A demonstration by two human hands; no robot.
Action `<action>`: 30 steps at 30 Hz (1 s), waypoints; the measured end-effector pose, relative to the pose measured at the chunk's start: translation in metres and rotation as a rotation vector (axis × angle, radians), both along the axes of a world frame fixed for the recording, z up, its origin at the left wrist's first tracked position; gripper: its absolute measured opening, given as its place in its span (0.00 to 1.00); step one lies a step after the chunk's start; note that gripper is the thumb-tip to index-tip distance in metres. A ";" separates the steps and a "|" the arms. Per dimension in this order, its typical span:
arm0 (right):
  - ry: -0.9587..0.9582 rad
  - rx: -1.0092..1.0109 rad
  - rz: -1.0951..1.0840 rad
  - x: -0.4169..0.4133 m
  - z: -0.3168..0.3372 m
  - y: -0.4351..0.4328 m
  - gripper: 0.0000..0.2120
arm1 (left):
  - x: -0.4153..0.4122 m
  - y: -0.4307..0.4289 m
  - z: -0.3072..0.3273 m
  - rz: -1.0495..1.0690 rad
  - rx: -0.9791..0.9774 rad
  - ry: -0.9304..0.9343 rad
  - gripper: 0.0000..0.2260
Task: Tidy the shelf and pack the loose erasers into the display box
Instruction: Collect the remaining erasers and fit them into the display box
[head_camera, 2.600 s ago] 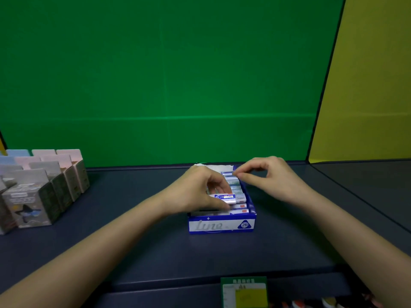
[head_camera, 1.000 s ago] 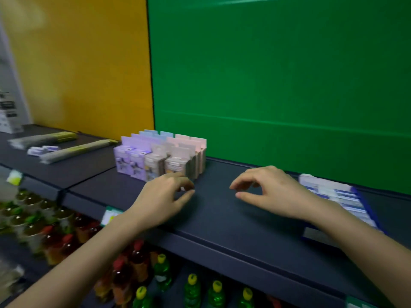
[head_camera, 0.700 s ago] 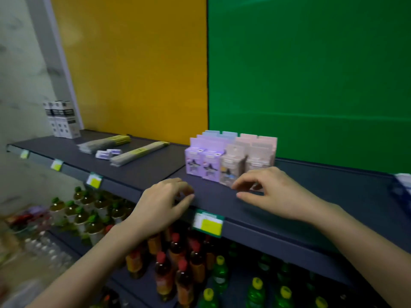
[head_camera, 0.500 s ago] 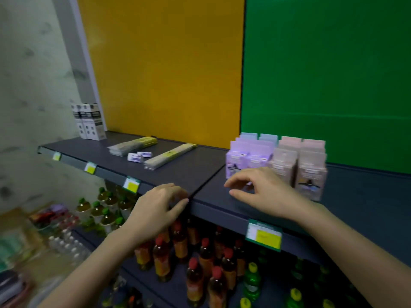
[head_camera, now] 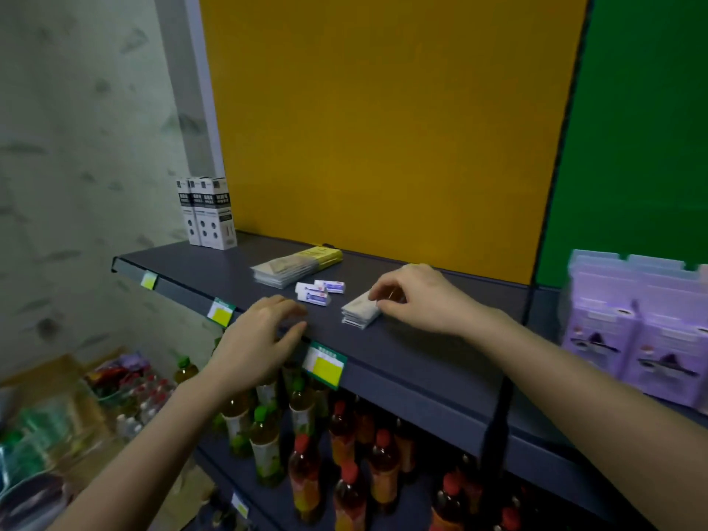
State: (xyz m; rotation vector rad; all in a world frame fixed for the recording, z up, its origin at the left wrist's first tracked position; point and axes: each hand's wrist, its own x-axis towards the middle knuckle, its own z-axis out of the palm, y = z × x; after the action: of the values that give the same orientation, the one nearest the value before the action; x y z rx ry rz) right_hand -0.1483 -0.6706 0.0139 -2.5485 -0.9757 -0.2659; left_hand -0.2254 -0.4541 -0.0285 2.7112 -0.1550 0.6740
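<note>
Two or three loose white-and-blue erasers (head_camera: pixel 319 292) lie on the dark shelf (head_camera: pixel 406 346) in front of the yellow panel. My left hand (head_camera: pixel 260 339) hovers at the shelf's front edge just short of them, fingers loosely curved, holding nothing. My right hand (head_camera: pixel 417 297) hangs over the near end of a long flat packet (head_camera: pixel 360 314) to the right of the erasers, fingers curled and holding nothing. The display box is out of view.
A second flat yellow-ended packet (head_camera: pixel 297 265) lies behind the erasers. Black-and-white cartons (head_camera: pixel 207 212) stand at the shelf's far left. Purple boxes (head_camera: pixel 636 331) stand at the right. Bottles (head_camera: pixel 306 435) fill the lower shelf. Price tags (head_camera: pixel 325 365) hang on the front edge.
My view has swung left from the display box, past the purple boxes, to the yellow section. Both hands travelled left along the shelf and now sit by the loose erasers.
</note>
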 end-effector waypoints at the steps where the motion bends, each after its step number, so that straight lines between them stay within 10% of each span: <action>1: 0.001 -0.015 -0.001 0.012 0.003 0.012 0.10 | 0.012 0.009 0.001 -0.006 0.006 0.006 0.12; 20: 0.106 -0.314 -0.206 0.124 -0.015 0.115 0.15 | 0.161 0.068 -0.003 -0.364 0.204 0.204 0.26; 30: 0.057 0.038 -0.468 0.086 0.008 0.083 0.08 | 0.177 0.060 0.006 -0.570 0.355 0.294 0.18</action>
State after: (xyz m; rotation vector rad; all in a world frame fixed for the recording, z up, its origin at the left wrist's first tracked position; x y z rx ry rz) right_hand -0.0623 -0.5879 0.0221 -2.7018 -0.3367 -0.3332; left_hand -0.0487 -0.3939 -0.0227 2.8316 -1.0046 0.0823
